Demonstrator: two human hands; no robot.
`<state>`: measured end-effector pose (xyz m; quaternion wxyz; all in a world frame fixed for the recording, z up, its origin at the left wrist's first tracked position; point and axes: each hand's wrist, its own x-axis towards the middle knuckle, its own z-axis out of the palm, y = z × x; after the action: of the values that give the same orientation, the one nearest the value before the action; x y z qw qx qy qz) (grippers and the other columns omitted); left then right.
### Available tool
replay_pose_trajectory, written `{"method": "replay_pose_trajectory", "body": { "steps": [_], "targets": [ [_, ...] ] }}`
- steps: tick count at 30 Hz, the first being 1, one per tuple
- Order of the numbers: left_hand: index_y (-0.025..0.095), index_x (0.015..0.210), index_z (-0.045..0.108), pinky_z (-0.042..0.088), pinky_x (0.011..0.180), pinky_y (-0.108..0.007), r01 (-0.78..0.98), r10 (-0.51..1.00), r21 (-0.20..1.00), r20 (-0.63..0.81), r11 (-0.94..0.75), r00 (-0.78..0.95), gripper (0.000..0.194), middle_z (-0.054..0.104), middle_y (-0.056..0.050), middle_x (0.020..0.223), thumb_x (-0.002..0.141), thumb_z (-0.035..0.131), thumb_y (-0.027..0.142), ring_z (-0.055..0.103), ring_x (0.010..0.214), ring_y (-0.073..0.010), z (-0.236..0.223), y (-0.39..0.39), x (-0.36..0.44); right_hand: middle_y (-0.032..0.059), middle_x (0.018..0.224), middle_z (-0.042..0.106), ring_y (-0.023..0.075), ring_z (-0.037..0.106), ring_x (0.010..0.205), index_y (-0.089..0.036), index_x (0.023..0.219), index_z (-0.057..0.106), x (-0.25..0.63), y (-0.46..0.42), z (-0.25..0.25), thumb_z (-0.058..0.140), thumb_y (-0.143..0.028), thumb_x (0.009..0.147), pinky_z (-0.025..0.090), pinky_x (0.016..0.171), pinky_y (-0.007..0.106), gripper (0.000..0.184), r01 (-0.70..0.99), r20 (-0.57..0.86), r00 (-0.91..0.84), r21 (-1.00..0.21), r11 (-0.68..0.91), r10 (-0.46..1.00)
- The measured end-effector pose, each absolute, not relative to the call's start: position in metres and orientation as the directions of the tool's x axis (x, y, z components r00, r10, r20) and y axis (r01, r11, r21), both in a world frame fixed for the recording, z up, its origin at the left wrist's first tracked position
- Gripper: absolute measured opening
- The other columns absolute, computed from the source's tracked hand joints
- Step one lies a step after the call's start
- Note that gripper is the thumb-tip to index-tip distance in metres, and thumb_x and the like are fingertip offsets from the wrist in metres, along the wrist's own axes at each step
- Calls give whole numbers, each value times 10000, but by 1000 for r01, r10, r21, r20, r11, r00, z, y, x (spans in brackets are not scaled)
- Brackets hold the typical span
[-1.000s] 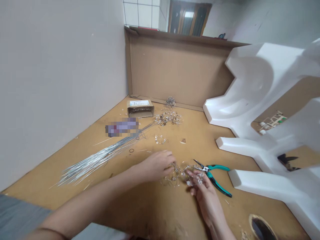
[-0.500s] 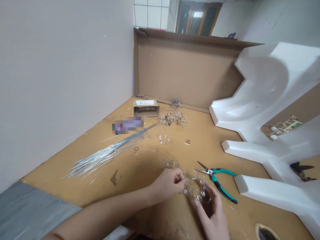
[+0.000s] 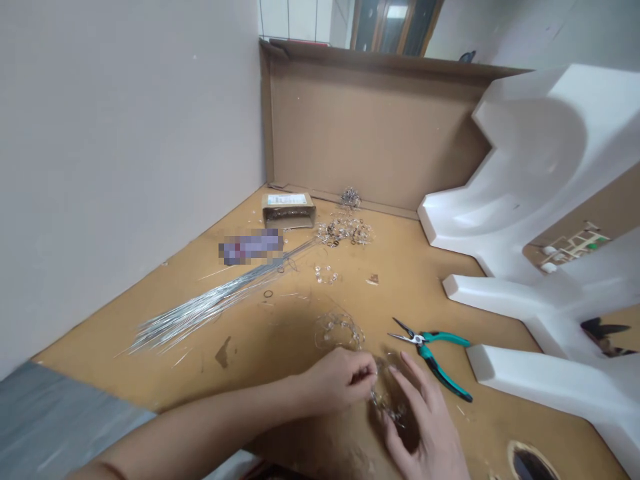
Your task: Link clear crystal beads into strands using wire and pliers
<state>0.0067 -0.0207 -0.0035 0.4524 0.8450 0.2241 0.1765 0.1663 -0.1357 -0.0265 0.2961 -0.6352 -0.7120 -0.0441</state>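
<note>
On the cardboard-topped table [image 3: 280, 347], both hands work a beaded wire strand.
The left hand [image 3: 336, 381] pinches the beaded wire strand [image 3: 385, 399] shut-fingered; the right hand [image 3: 425, 427], fingers loosely spread, cups it from below. Since a second ago both hands have drawn nearer the body, leaving the green pliers [image 3: 434, 355] lying untouched just beside.

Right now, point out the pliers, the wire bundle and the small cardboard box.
pliers [image 3: 419, 339]: head view, on the pivot.
wire bundle [image 3: 200, 310]: head view, mid-length of the strands.
small cardboard box [image 3: 289, 208]: head view, its top face.
</note>
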Motion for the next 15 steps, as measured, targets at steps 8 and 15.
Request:
{"method": "replay_pose_trajectory", "body": {
  "steps": [8,15],
  "targets": [
    [164,747,599,311,510,-170,379,659,800,27,-465,751,189,544,32,564,803,461,281,427,508,-70,1,-15,3,113,1344,391,282,372,1230,-209,1264,403,166,-127,-40,572,-322,758,420,931,471,545,944,443,-47,-274,185,895],
    [169,796,588,341,492,-169,419,719,811,4,-409,695,219,584,25,622,834,409,291,474,531,-75,22,12,-18,96,1366,376,292,363,1240,-241,1257,421,180,-124,-13,533,-369,784,397,941,495,503,891,456,-2,-403,208,890]
  ]
}}
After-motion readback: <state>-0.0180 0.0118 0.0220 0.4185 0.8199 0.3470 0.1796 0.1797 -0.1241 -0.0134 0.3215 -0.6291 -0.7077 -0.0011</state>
